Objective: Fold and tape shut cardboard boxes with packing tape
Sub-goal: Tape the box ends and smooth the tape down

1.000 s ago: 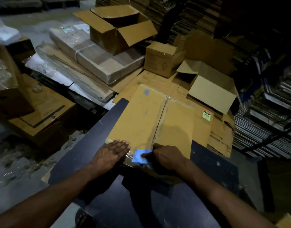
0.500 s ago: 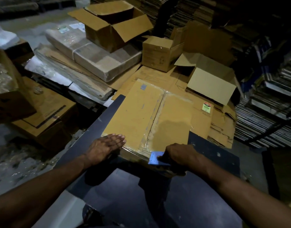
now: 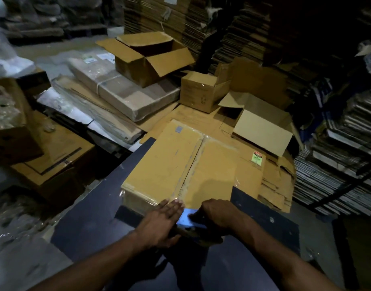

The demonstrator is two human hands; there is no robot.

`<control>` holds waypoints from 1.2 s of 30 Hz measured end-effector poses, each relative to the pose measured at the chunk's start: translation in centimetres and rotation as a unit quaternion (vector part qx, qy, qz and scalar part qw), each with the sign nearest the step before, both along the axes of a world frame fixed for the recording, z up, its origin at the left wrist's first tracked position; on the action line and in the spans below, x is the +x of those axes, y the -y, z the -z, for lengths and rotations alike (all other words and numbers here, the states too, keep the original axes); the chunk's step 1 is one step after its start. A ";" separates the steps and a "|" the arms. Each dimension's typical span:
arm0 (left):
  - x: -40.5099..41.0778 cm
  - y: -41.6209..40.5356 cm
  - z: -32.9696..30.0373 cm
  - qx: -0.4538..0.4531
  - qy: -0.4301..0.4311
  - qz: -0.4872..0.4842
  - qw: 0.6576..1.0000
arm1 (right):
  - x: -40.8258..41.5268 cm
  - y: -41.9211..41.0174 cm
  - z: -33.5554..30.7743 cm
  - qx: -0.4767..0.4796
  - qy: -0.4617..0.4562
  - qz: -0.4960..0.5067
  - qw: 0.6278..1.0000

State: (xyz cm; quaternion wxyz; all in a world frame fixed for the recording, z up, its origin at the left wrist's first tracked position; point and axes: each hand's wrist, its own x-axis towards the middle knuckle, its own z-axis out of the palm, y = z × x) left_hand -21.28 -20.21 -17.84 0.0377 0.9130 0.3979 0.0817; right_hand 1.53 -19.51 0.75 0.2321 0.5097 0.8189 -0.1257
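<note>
On my feed the closed tan cardboard box [image 3: 180,171] lay flat on the dark blue tabletop [image 3: 92,213], clear tape along its centre seam. The left hand [image 3: 159,223] pressed flat, fingers straight, on the box's near edge. Just beside it the right hand [image 3: 219,215] curled round a blue tape dispenser [image 3: 187,217] at the seam's end.

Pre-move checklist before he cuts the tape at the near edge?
1. Flaps of the box closed flat: ok.
2. Tape along the centre seam: ok.
3. Left hand flat on the near edge, fingers straight: ok.
4. Right hand grips the blue tape dispenser: ok.
5. Tape carried down the near side: cannot tell.
6. Box fully on the dark table: ok.
</note>
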 end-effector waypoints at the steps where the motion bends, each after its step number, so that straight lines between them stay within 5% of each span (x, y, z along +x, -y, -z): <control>1: 0.2 0.2 0.3 -0.005 -0.007 -0.007 1.000 | 0.2 0.0 0.1 0.010 0.001 -0.018 1.000; 12: -1.2 0.0 0.2 -0.021 0.019 0.004 1.000 | 0.3 1.9 0.4 0.015 0.047 -0.058 0.997; 19: -1.3 0.1 -0.3 -0.020 0.031 0.004 0.999 | 3.9 2.8 -1.8 -0.069 0.081 0.035 0.994; 36: -1.5 -1.1 0.0 0.002 0.046 0.010 0.999 | 8.8 5.1 -3.5 -0.102 0.056 0.149 0.982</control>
